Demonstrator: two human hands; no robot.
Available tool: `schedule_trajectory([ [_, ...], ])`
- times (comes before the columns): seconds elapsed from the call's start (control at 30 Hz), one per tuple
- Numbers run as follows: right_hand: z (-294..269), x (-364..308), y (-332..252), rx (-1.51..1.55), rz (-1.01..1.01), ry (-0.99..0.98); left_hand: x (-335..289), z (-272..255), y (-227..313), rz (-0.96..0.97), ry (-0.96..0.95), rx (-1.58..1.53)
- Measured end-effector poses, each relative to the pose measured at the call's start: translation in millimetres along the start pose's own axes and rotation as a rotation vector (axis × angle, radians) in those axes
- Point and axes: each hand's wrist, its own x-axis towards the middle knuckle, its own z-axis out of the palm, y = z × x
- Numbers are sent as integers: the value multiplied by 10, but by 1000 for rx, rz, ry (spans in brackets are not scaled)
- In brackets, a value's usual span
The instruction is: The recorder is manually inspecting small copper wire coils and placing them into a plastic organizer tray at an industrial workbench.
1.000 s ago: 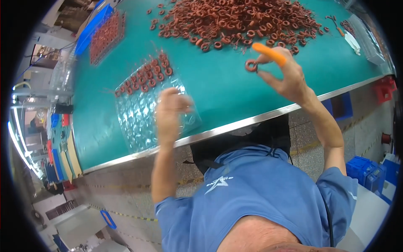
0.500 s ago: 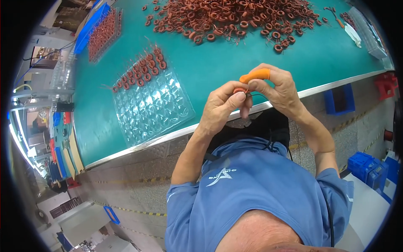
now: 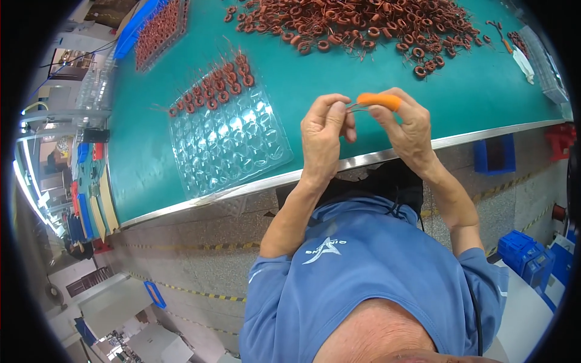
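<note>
My left hand (image 3: pixel 322 130) is closed, thumb against fingers, around a small copper-wound ring coil; the fingers hide most of it. From that grip the coil's thin wire leads (image 3: pixel 357 109) stick out to the right. My right hand (image 3: pixel 408 124) pinches at these leads between thumb and index finger, the latter wearing an orange finger cot (image 3: pixel 378 101). Both hands hover over the table's near edge. To their left lies a clear plastic tray (image 3: pixel 233 154) with round pockets, its far rows filled with copper ring coils (image 3: pixel 223 97), leads upward.
A big heap of loose coils (image 3: pixel 363 24) covers the far middle of the green table (image 3: pixel 145 151). A filled tray (image 3: pixel 158 36) leans by a blue bin (image 3: pixel 136 27) at far left. Orange-handled pliers (image 3: pixel 505 42) and stacked clear trays (image 3: pixel 544 66) lie at far right.
Both hands have risen slightly and moved apart a little. The coil, visible before at my left fingertips, is now mostly covered, with its leads showing between the hands. The whole view has shifted slightly.
</note>
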Motion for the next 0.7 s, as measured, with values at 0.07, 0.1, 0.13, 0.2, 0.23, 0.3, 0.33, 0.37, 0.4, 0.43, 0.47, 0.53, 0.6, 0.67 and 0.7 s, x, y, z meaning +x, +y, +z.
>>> schedule_trajectory([
  [0.07, -30, -43, 86, 85, -18, 93, 13, -52, 23, 33, 56, 32],
  [0.1, -42, -68, 101, 83, -19, 95, 19, -80, 41, 34, 52, 31],
  [0.13, -53, -123, 97, 99, 57, 38, 6, -102, 47, 27, 36, 1],
  [0.2, -27, -169, 94, 70, 103, -56, -20, -123, 42, 19, 17, -30],
  [0.23, 3, -180, 79, 68, 101, -58, -21, -114, 38, 4, -3, -26],
  [0.3, 72, -199, 91, 20, 37, -18, -32, -77, 15, -12, -31, -24],
  [0.33, 100, -196, 116, 18, 35, -15, -43, -58, 3, -24, -44, -29],
  [0.37, 122, -193, 140, -67, 8, 9, -50, -43, -5, -36, -57, -34],
  [0.4, 141, -197, 154, -151, -20, 33, -47, -34, -8, -34, -58, -33],
  [0.43, 160, -208, 170, -153, -21, 36, -27, -23, -11, -49, -65, -29],
  [0.47, 175, -220, 183, -77, 23, 65, -13, -9, -1, -64, -71, -25],
  [0.53, 167, -216, 171, -2, 66, 96, -128, 37, 75, 77, -132, 186],
  [0.6, 119, -185, 122, 308, 310, 80, -181, 37, 76, 147, -196, 231],
  [0.67, 112, -202, 43, 192, 204, 126, -196, 50, 136, 255, -129, 623],
  [0.7, 83, -243, -46, 73, 106, 152, -142, 5, 148, 277, -105, 682],
])
